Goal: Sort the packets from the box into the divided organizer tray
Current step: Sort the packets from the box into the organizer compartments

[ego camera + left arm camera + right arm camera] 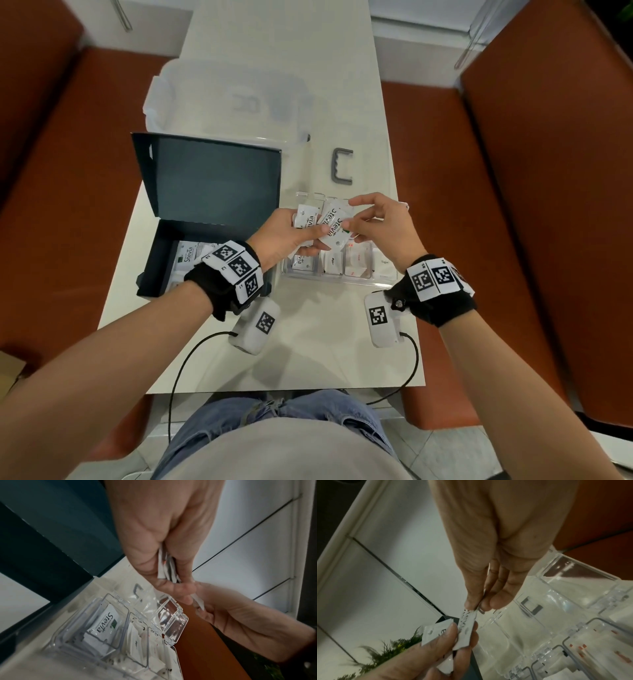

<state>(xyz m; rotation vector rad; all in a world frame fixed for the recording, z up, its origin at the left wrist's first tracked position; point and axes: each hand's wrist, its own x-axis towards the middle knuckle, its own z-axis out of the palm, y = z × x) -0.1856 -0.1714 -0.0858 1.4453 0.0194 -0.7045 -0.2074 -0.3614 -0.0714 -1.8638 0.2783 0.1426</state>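
My left hand grips a fan of white Stevia packets above the clear divided organizer tray. My right hand pinches the top corner of one packet in that fan. In the left wrist view the left hand clamps the packet edges, with the right hand meeting it. In the right wrist view thumb and forefinger of the right hand nip the packet. The dark open box at the left still holds Stevia packets. A Stevia packet lies in a near compartment.
The box's lid stands open behind it. A clear plastic bin sits at the table's far end and a grey U-shaped handle lies behind the tray. Other compartments hold white and red-printed packets. Brown benches flank the table.
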